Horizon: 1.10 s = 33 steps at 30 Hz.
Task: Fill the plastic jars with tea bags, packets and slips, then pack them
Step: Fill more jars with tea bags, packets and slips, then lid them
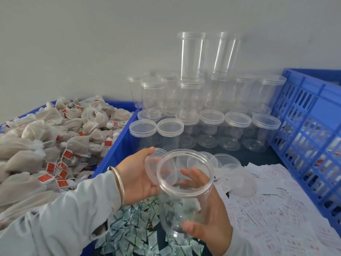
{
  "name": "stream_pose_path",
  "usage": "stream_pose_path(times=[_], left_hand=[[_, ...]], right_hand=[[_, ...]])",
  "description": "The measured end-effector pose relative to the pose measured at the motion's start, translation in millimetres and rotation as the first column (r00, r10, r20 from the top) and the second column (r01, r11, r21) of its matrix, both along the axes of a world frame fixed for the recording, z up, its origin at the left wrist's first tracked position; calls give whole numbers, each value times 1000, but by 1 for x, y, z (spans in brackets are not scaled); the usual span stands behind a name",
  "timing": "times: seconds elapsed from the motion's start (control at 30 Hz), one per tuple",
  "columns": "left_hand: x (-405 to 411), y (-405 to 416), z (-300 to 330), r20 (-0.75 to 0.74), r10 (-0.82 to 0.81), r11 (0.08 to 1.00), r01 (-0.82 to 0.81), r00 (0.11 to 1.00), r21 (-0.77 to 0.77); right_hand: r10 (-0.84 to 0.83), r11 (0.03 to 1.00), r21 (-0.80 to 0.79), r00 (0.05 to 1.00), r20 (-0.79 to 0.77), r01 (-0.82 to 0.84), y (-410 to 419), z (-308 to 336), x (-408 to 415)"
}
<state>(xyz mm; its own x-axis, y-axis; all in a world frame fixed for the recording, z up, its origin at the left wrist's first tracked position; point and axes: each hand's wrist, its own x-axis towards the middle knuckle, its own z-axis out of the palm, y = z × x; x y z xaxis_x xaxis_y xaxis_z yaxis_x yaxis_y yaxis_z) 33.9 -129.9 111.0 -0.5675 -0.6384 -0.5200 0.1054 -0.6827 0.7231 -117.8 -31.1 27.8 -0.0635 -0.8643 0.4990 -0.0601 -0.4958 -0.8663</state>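
Observation:
My right hand (208, 215) grips an open, empty clear plastic jar (184, 191), tilted with its mouth toward me, above the packets. My left hand (136, 174) holds the jar's clear lid (153, 163) just left of the mouth. A blue bin (118, 145) at left is heaped with beige tea bags (46, 137) bearing red tags. Small green-and-white packets (136, 231) lie below the jar. White slips with red print (273, 209) are spread out on the right.
Stacks of lidded clear jars (203, 100) stand against the grey wall behind. Loose lids (227, 159) lie in front of them. A blue slotted crate (310, 130) walls off the right side.

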Motion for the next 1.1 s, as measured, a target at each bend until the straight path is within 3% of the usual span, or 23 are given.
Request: stream_pose_path(times=[0.4,0.83,0.97,1.1], left_hand=[[-4,0,-1,68,202,976,-195,977,-99],[-7,2,0,137,186,970,-160,973,-185],[-8,4,0,139,187,969,-159,973,-192],[-10,4,1,178,263,951,-223,948,-216]], right_hand=[[-74,997,10,955,-286,81,-5,-15,-9],[8,999,48,979,-204,2,-3,-6,-2],[-31,995,90,989,-146,44,-5,-4,-3],[-209,969,122,977,-47,213,-9,-6,-11]])
